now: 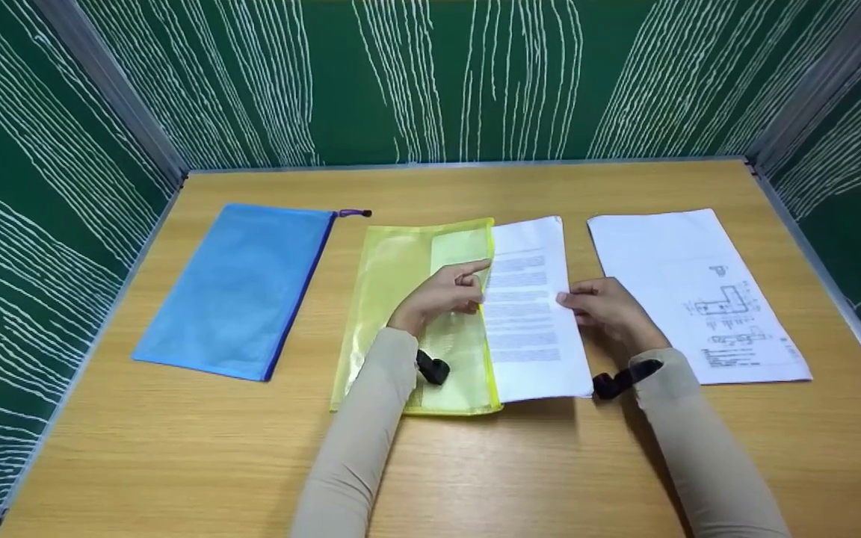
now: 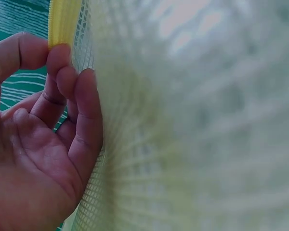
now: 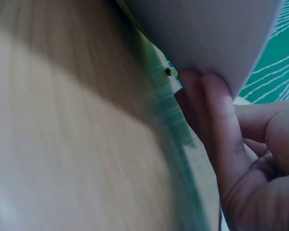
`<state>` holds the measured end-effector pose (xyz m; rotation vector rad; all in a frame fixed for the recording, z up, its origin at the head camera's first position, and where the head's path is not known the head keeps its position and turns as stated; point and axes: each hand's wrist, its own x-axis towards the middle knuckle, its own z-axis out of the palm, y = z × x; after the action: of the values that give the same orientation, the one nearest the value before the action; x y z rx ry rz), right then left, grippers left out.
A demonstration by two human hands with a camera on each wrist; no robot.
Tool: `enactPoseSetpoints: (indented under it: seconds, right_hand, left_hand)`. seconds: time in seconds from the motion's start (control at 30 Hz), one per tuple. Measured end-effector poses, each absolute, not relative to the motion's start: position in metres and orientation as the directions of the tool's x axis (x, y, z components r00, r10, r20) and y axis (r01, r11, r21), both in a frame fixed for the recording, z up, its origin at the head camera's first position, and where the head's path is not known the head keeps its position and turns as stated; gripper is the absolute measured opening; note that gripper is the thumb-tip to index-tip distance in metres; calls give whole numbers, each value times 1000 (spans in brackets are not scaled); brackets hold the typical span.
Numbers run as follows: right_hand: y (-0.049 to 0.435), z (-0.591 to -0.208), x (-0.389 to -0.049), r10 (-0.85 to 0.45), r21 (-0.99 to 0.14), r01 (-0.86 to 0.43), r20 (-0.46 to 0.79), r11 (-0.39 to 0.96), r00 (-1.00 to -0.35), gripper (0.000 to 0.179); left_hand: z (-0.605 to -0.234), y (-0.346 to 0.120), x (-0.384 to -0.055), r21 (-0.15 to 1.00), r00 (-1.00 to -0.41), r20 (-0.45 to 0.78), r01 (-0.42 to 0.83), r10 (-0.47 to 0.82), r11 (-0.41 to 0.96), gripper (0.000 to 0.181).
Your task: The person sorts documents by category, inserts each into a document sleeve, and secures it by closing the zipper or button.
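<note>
A translucent yellow mesh zip pouch (image 1: 393,269) lies mid-table, its zip edge facing right. Partly inside it is a stack of printed paper (image 1: 524,321), whose left part shows through the mesh. My left hand (image 1: 445,295) pinches the pouch's zip edge between thumb and fingers; the left wrist view shows the yellow zip tape (image 2: 63,24) at the fingertips. At the stack's right edge, my right hand (image 1: 610,310) grips the paper, thumb on top and fingers underneath. From below, the right wrist view shows the paper's underside (image 3: 202,38) raised off the table, fingers against it.
A blue zip pouch (image 1: 240,284) with a purple pull tab (image 1: 354,213) lies to the left. On the right rests another paper stack (image 1: 655,246) with a printed line drawing. Green panels with white streaks (image 1: 445,82) border the wooden table (image 1: 475,478) at the back and sides.
</note>
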<state>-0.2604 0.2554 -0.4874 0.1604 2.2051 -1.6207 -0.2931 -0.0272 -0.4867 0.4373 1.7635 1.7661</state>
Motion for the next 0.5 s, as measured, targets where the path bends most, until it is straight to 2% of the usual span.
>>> enactPoseSetpoints:
  seconds: [0.23, 0.5]
  right_hand:
    - [244, -489, -261, -130, -898, 337, -384, 284, -914, 45]
    - [248, -485, -256, -243, -883, 382, -448, 275, -861, 60]
  left_hand:
    - [-482, -27, -290, 982, -775, -183, -172, 604, 77, 69]
    - [-485, -31, -290, 981, -786, -191, -167, 588, 94, 68]
